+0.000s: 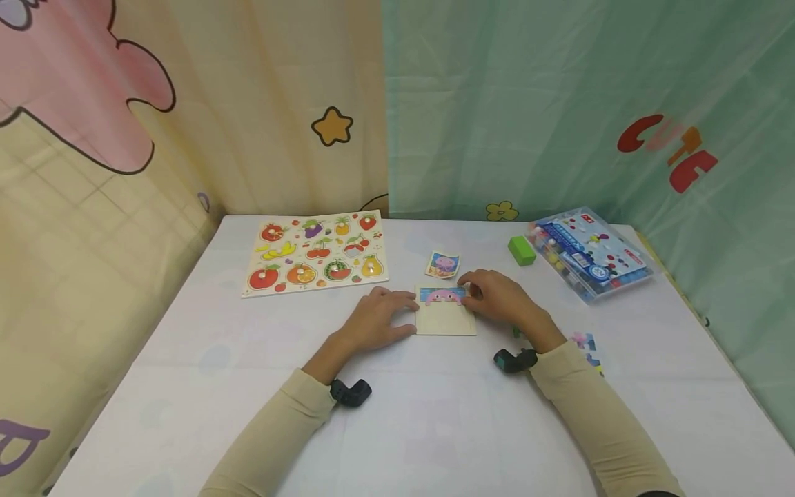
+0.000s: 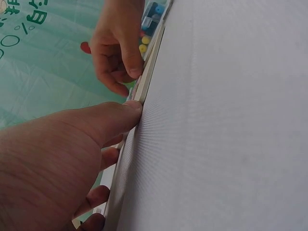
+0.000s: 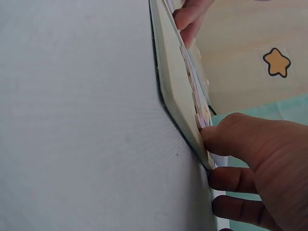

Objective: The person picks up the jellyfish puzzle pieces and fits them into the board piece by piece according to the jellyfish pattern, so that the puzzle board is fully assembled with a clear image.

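Two hands of mine meet one square, pale wooden puzzle board, which lies flat near the middle of a table under a white cloth. At its left edge, my left hand has fingers and thumb spread apart, their tips touching the side. My right hand is at the far right corner, its bent forefinger and thumb apart, with the thumb against the end of a pink-and-blue row of flat picture pieces. That row runs along the far edge, leaving the near part of the board as bare wood. Just beyond that edge lies a small picture card with a purple figure. A broad stretch of cloth lies between the board's near edge and me. To the left, well apart, is a cream board of painted fruit; to the far right, a bright green block sits just beside a clear plastic case with a blue label. Room is tighter near my right forearm, where loose coloured pieces are partly hidden by the sleeve.
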`<state>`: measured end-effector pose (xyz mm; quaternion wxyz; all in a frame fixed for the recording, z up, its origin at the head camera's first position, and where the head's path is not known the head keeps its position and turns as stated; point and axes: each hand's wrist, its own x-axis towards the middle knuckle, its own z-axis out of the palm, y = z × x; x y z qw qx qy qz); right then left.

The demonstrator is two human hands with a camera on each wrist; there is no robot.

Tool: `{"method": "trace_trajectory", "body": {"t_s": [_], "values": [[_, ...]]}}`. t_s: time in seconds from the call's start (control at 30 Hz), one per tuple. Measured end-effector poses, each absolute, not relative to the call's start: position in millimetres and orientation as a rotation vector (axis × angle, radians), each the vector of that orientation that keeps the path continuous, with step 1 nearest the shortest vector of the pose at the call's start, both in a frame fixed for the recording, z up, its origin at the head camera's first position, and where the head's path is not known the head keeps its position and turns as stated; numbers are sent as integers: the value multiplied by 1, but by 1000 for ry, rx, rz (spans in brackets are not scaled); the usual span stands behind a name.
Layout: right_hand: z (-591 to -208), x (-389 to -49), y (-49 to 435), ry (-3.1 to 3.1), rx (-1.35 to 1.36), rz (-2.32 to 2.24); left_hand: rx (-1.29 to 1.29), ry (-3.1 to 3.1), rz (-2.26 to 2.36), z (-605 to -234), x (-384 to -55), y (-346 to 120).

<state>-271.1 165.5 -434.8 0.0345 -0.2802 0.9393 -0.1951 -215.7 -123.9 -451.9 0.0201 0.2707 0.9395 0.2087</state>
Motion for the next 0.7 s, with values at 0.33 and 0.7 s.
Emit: {"method": "trace_trajectory", "body": {"t_s": [0.33,0.7], "values": [[-435,-270,168,2881,-851,-618,860,2914,659,-450,-214,-122],[-437,-272,168,2860,-861,-689,850,2916,657,-450,-215,-124]]}}
